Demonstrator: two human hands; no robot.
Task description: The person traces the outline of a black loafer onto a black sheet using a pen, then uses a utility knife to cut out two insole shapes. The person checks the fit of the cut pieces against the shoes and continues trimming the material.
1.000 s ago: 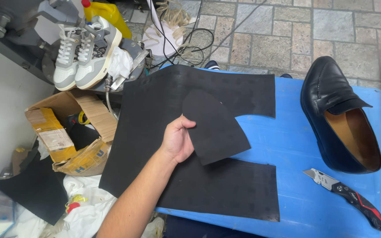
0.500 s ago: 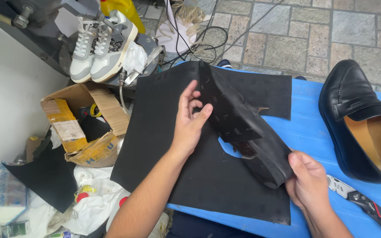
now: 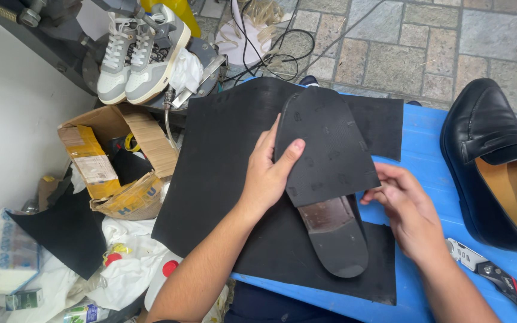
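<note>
Landmark for all places: the large black rubber sheet [image 3: 228, 167] spread over the blue table top [image 3: 426, 155]

Left of the sheet: an open brown cardboard box [image 3: 112, 158], and beyond it a pair of grey and white sneakers [image 3: 142, 51] resting on a dark machine. None of it touches your work

On the sheet, near its middle: your left hand [image 3: 264, 176] grasps the cut piece of black rubber soling, rounded at the far end [image 3: 327, 146], thumb on top at its left edge, fingers behind. The piece lies against the sole of an upturned black shoe [image 3: 336, 239], whose brown waist and dark heel show below it, over the sheet's near part

Handling, judged: the cut piece looks light, thin and flexible; it holds a fairly flat plane here but would likely bend if held by one corner only. Matte textured face, probably not slippery. Take it along the edges, as you do now. The shoe underneath is stiffer and heavier; support it at the waist

Right of the piece: your right hand [image 3: 405, 206] pinches its lower right corner, fingers curled, thumb under

Right of the sheet: a black leather loafer with tan lining [image 3: 498, 161] upright on the table, and nearer you a folding utility knife [image 3: 492, 275], apart from both hands
</note>
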